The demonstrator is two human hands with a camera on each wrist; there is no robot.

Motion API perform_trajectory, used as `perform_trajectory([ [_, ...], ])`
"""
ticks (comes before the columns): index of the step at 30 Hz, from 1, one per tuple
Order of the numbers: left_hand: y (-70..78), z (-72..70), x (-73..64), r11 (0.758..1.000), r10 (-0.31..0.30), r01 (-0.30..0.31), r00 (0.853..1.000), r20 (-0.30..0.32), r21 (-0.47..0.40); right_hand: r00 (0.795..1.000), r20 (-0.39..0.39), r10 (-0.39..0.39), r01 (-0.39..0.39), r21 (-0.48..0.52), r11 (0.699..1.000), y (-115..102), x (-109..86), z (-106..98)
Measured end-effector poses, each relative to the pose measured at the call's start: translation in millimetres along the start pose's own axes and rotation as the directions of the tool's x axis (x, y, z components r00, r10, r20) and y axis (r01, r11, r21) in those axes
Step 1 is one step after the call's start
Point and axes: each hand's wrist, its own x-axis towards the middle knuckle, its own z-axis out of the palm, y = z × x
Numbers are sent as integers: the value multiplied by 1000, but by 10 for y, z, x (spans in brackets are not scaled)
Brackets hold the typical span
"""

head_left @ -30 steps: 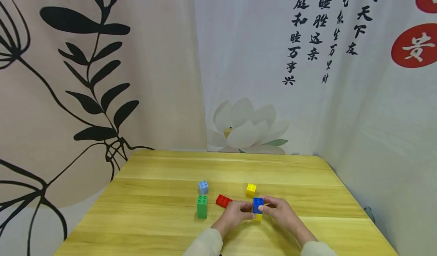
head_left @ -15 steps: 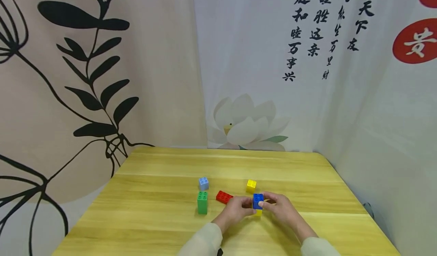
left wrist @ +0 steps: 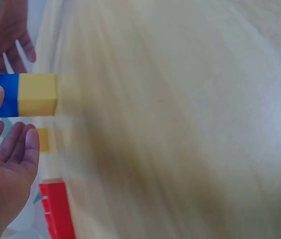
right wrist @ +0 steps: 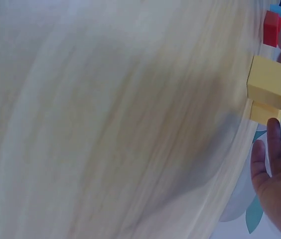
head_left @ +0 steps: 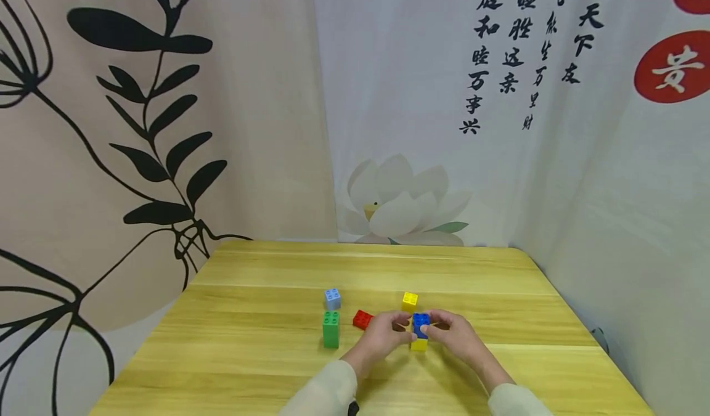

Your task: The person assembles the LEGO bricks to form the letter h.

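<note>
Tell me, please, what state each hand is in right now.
Left hand: holding the blue block, which sits on a yellow block.
Right hand: holding the same blue block.

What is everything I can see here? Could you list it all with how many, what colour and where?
Blue brick: 1, blue, between the hands
Lower yellow brick: 1, yellow, directly under the blue brick
Rear yellow brick: 1, yellow, farther back
Red brick: 1, red, beside the left hand
Green block: 1, green, left of the red brick
Light blue brick: 1, light blue, behind the green block
Table: 1, wood-coloured, beneath
Backdrop: 1, beige and white, behind, printed
Dark item: 1, black, by the left sleeve, unclear
Hands: 2, bare, at the blue brick
Sleeves: 2, pale, at the wrists
</note>
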Motion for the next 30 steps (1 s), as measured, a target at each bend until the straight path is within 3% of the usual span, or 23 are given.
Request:
perform_trajectory([
  [8, 236, -177, 23, 998, 46, -46, 999, 7, 53, 999, -40, 2, -2, 12, 1000, 0, 11, 4],
  [15, 457, -404, 60, 994, 96, -95, 995, -13, 48, 997, -63, 41, -42, -7, 999, 6, 10, -39],
  [20, 523, -606, 95, 994, 100, -98, 994, -38, 56, 997, -77, 32, -34, -31, 999, -68, 50, -111],
  [30, 566, -1006, 81, 995, 93, -89, 990, -105, 44, 986, -159, -60, 49, -70, 996, -343, 159, -141],
])
